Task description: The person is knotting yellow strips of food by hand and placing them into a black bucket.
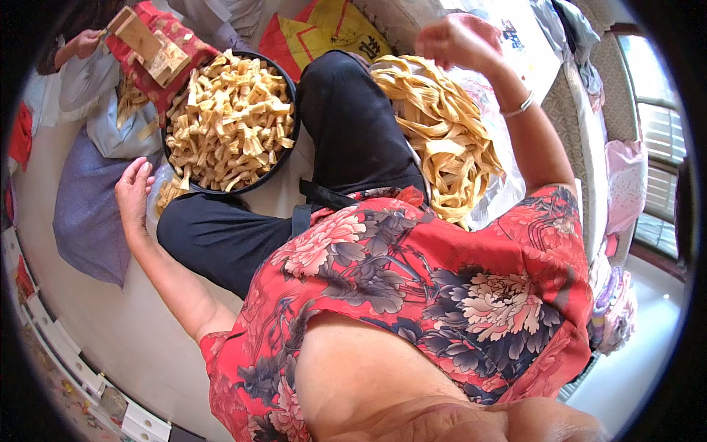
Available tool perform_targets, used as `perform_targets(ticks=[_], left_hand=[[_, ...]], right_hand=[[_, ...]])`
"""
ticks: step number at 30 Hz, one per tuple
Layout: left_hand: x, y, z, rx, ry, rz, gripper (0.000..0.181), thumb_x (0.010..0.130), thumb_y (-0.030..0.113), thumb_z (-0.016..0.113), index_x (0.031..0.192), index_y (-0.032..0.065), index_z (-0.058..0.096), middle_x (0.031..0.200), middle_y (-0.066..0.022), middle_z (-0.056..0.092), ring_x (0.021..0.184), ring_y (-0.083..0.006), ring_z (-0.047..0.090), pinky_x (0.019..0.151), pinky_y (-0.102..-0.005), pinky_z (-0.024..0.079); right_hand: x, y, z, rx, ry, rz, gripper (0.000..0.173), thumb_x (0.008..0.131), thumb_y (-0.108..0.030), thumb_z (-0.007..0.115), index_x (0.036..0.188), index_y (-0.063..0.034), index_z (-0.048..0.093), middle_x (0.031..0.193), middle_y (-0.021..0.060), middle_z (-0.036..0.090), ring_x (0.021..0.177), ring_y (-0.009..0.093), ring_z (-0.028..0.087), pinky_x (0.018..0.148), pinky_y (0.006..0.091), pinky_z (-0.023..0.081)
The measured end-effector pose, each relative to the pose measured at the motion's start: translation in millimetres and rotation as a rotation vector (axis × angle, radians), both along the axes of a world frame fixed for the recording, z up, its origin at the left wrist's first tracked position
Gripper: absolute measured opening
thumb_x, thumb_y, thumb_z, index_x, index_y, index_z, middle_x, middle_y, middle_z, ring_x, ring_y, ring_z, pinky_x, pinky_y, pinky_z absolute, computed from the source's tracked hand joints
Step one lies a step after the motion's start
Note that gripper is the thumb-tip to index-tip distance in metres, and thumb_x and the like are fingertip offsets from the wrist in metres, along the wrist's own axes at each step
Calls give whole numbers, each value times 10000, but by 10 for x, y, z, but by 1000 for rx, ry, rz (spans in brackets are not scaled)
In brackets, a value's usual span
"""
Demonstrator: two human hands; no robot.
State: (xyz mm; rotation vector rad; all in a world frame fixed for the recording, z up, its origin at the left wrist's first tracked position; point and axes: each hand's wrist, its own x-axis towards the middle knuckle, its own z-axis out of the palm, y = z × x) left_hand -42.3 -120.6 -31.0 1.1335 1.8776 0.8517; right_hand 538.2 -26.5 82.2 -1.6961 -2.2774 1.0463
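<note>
My left hand hangs beside a black round basin, its fingers loosely bent and nothing visible in them. The basin is heaped with short knotted pieces of a pale yellow, strip-like food that looks like tofu skin. My right hand is raised, blurred, with curled fingers; whether it holds anything is not clear. Below it, against my right leg, lies a pile of long, flat yellow strips, partly on clear plastic.
Another person's hand touches a wooden device on red cloth, at the basin's far left. A purple-blue sack lies left of my left hand. Beyond my knees is a red and yellow bag. Folded cloths lie far right.
</note>
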Motion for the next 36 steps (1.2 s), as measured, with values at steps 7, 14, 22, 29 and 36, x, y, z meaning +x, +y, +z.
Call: perform_targets(ticks=[7, 14, 22, 29, 36], left_hand=[[657, 115, 412, 54, 49, -102, 254, 857, 148, 619, 1082, 29, 630, 855, 29, 623, 645, -26, 528, 545, -157, 402], [989, -79, 579, 76, 73, -234, 265, 850, 120, 621, 1066, -34, 620, 919, -46, 643, 740, -75, 575, 658, -221, 487], [1425, -6, 695, 107, 66, -509, 268, 852, 124, 595, 1071, -29, 604, 889, -17, 627, 760, -76, 557, 670, -213, 458], [2322, 87, 1514, 509, -192, -671, 565, 792, 178, 674, 1289, 22, 454, 1197, -142, 556, 1048, -209, 551, 880, -324, 449], [3186, -139, 2334, 964, -399, -882, 647, 640, 330, 800, 1134, -10, 560, 1107, -156, 581, 1020, -228, 566, 875, -324, 453]], right_hand=[[437, -351, -860, 62, -651, -17, 250, 721, -249, 665, 816, -18, 652, 813, 191, 646, 757, 307, 629, 661, 406, 481], [714, -547, -391, -458, 978, -535, 45, 910, -75, 484, 891, -47, 513, 614, -39, 407, 455, 64, 378, 443, 246, 427], [1059, -701, 1005, 321, 770, -98, 159, 917, -179, 466, 838, -61, 537, 622, -11, 456, 522, 76, 427, 489, 232, 377], [877, -908, 1370, 575, 199, -69, 209, 926, -223, 446, 876, -45, 544, 681, 8, 488, 585, 89, 453, 546, 240, 391], [649, -472, 1289, 545, 64, -47, 269, 934, -267, 427, 914, -29, 552, 740, 27, 519, 649, 101, 480, 602, 247, 405]])
